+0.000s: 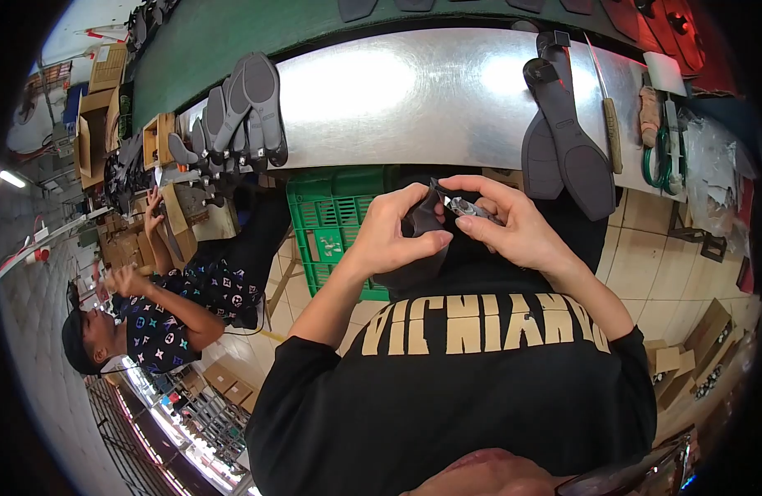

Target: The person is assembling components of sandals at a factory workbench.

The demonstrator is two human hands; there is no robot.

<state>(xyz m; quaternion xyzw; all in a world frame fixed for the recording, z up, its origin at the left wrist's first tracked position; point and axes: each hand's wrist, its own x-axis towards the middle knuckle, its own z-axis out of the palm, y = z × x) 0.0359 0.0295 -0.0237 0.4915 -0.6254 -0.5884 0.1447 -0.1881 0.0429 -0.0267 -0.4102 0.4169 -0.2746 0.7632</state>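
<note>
My left hand point(391, 232) is closed round a black shoe piece point(424, 217), held in front of my chest at the near edge of the metal worktop point(397, 99). In my right hand point(517, 230) is a small silver metal tool point(467, 207), pinched between thumb and fingers. Its tip meets or nearly meets the upper edge of the black piece; I cannot tell which. Fingers partly hide both things. To the right, black shoe soles point(581, 169) with straps overhang the worktop's edge. More black soles point(247, 103) are stacked at the worktop's left end.
A long thin tool with a wooden handle point(612, 136) lies right of the soles, near green-handled scissors point(672, 157) and a clear plastic bag point(713, 178). Beneath the worktop stands a green crate point(331, 217). A co-worker point(178, 310) is at the left.
</note>
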